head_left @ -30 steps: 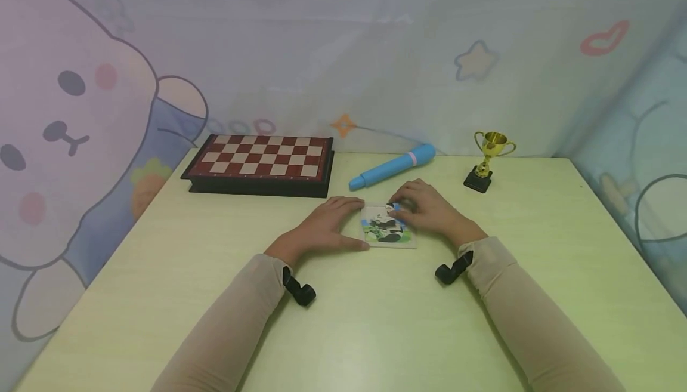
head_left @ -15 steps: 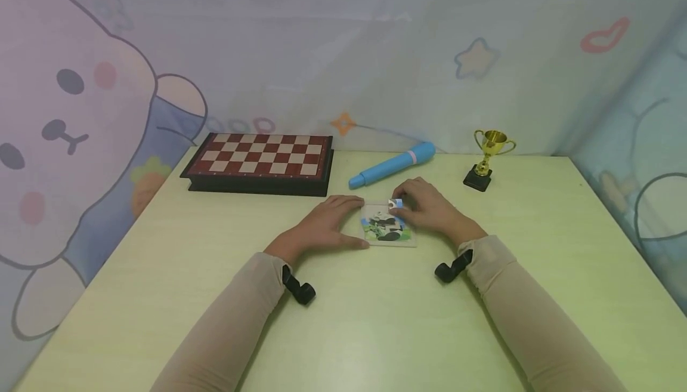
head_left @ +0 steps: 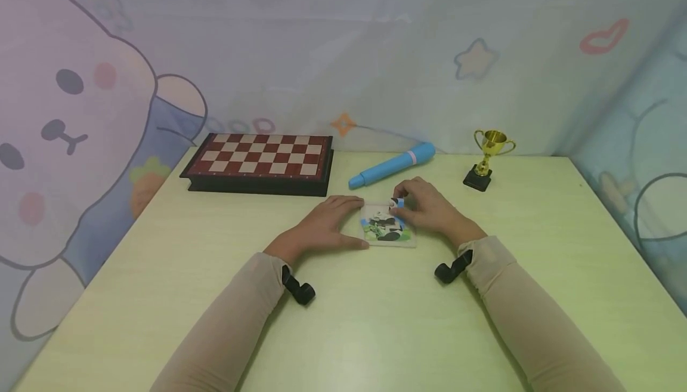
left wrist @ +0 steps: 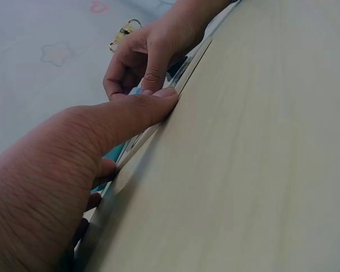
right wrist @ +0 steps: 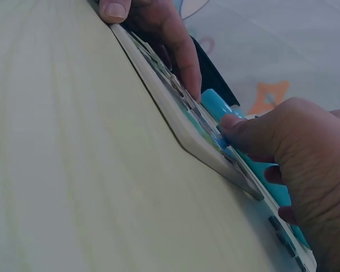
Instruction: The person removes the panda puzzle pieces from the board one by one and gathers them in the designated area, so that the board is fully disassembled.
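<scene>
A small square jigsaw puzzle board (head_left: 390,245) with a panda picture lies mid-table in the head view, pale tray surface showing toward its far side. My left hand (head_left: 324,225) spans its left side, thumb at the near corner and fingers at the far corner, holding it. Between thumb and fingers my right hand (head_left: 429,208) pinches a puzzle piece (head_left: 396,202), blue, white and black, over the board's far right part. In the right wrist view the thumb (right wrist: 243,130) is close over the board; the right hand's other fingers are partly hidden.
A red-and-white chessboard case (head_left: 260,165) sits behind on the left. Beyond the board lies a blue toy microphone-shaped stick (head_left: 392,167). A small gold trophy cup (head_left: 487,156) on a black base stands at back right, before a printed cloth (head_left: 300,52).
The piece in my right fingers has been turned and shifted slightly, now showing a black patch beside the blue. My left hand stays on the board.
</scene>
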Tool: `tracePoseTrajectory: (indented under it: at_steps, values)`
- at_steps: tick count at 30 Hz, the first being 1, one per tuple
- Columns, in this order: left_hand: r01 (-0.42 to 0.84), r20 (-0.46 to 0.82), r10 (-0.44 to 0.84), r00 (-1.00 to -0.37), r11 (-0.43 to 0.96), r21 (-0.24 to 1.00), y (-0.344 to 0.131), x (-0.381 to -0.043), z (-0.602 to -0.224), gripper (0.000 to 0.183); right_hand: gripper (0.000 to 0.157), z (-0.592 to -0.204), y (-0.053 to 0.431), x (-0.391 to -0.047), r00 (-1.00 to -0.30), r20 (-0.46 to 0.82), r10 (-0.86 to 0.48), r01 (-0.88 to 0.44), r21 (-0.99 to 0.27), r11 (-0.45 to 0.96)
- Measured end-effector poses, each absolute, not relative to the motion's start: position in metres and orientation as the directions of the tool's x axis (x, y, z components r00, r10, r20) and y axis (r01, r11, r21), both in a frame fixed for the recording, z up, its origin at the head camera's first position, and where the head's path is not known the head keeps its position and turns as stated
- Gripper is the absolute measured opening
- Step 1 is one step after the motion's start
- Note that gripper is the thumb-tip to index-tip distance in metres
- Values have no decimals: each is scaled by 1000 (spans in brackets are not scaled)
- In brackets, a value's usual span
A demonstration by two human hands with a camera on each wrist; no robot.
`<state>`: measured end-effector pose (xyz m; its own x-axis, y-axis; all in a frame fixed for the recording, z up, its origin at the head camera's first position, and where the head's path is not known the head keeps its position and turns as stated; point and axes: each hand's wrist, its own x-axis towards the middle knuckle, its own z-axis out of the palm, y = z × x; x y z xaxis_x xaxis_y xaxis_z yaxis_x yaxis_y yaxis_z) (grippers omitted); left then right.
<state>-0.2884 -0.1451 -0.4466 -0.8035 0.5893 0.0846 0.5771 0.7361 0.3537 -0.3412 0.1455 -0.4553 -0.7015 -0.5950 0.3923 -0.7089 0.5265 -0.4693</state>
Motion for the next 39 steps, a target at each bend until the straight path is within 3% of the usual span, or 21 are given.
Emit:
tracePoseTrajectory:
  at_steps: [11, 24, 31, 39]
  values:
    - [582, 87, 593, -801, 735, 348, -145, -291, -448, 96, 13, -450, 143, -331, -648, 509, -567, -760, -476, 442]
    - [581, 81, 593, -801, 739, 340, -145, -290, -447, 97, 14, -452, 143, -331, -686, 536, -492, -723, -581, 375]
    - [576, 78, 590, -803, 737, 353, -147, -290, -449, 98, 12, -452, 161, -331, -763, 493, -419, -645, -624, 441]
    - [580, 77, 597, -798, 729, 364, -147, -289, -447, 98, 16, -451, 221, -329, -873, 396, -284, -487, -690, 535]
